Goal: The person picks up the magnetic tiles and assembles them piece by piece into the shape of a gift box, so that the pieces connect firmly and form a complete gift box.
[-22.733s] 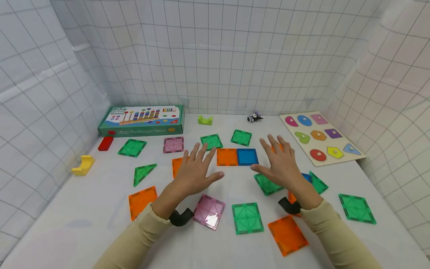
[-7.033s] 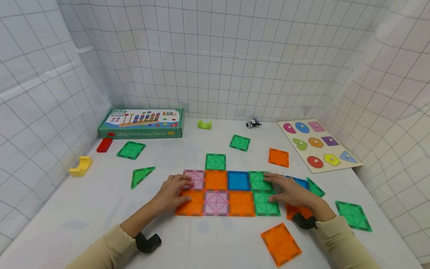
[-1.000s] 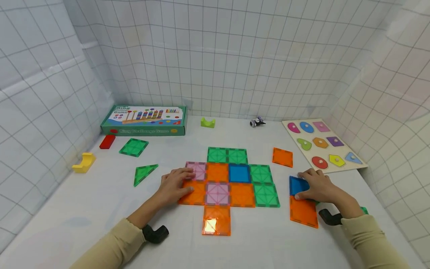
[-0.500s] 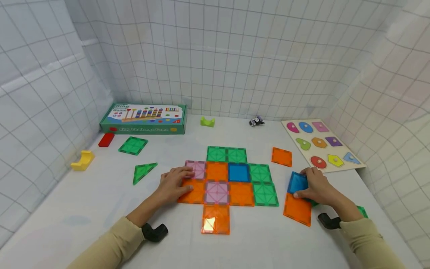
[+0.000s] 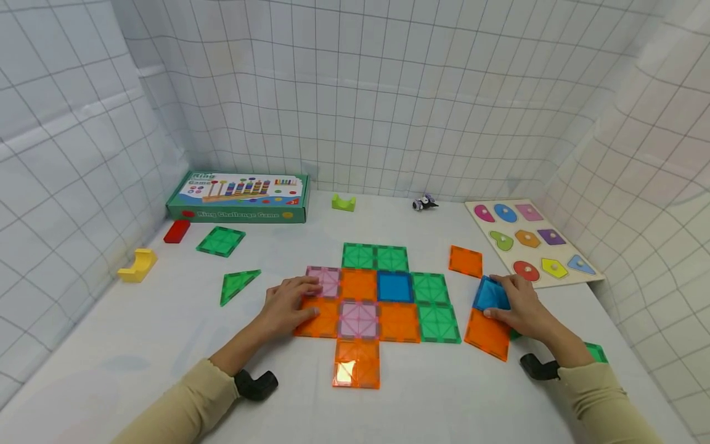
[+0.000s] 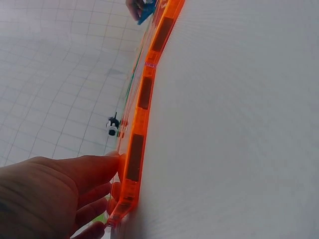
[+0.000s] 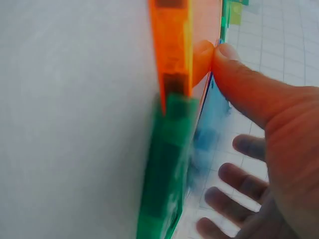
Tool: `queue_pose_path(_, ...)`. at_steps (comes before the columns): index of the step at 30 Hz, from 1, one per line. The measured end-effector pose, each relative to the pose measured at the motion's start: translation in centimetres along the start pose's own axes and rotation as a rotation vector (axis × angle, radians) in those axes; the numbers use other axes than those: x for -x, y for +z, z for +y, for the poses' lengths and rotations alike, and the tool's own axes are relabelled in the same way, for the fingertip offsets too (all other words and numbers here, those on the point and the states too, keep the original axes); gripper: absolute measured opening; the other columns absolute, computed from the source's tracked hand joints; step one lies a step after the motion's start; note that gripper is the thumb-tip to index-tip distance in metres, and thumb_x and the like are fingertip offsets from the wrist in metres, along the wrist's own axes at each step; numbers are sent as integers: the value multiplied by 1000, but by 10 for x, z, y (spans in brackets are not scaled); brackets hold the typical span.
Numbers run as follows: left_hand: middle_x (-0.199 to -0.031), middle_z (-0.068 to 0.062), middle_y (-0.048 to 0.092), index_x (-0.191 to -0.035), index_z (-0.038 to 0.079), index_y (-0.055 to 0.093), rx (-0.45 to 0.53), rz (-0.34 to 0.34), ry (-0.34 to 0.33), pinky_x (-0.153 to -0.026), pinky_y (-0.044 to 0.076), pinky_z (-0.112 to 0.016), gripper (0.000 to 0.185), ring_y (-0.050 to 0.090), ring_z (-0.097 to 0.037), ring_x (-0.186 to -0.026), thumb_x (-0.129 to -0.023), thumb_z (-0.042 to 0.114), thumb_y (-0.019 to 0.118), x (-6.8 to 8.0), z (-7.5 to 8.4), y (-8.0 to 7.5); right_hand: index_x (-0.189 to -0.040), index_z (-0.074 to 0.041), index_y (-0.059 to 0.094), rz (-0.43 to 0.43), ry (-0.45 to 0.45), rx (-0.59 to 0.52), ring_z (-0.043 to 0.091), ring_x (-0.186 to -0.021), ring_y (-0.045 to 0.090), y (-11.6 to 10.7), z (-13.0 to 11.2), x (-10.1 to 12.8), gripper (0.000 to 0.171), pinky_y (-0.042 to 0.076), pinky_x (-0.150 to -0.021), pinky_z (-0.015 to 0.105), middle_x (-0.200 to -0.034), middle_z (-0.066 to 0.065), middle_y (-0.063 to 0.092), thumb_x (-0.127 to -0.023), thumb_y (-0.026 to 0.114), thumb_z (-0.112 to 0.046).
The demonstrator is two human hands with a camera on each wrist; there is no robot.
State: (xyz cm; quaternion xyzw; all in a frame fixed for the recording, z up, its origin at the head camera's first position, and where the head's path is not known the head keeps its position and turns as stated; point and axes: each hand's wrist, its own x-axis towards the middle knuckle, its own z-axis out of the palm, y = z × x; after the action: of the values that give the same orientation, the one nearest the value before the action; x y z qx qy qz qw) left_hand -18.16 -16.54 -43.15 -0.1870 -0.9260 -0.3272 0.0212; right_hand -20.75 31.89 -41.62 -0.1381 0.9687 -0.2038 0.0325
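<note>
While near right fingers (image 5: 509,285) on blue tile (image 5: 489,296), 1 orange tile (image 5: 466,261), 1 puzzle (image 5: 534,253)

The head view looks forward and down over the table (image 5: 421,394), far enough back to show the left hand (image 5: 289,306), the right hand (image 5: 524,309) and the back wall (image 5: 377,98). The left wrist view, tipped sideways, skims the table close beside the left hand; it shares with the head view that hand, the toy (image 5: 424,202) and, small at the top, the right hand. The right wrist view, also sideways, very near and partly blurred, seems to share the blue tile (image 5: 490,295) with the head view.
</note>
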Motion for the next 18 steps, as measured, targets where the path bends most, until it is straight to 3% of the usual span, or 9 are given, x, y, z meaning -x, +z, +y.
queue_pose_path(7,-137,-14,50,-125,2,61,1,-4,5,-96,24,-56,43,38,-36,-125,-86,14,71,1,0,2,-127,-1,57,-10,-74,67,46,-111,34,3,0,5,59,35,-87,63,-123,26,43,-84,72,-39)
queue_pose_path(18,-136,-13,50,-124,2,61,7,7,22,-94,24,-58,41,39,-36,-125,-86,13,71,0,-1,0,-142,3,40,-113,-108,92,53,-125,24,2,-4,23,90,23,-92,71,-141,27,32,-77,74,-51)
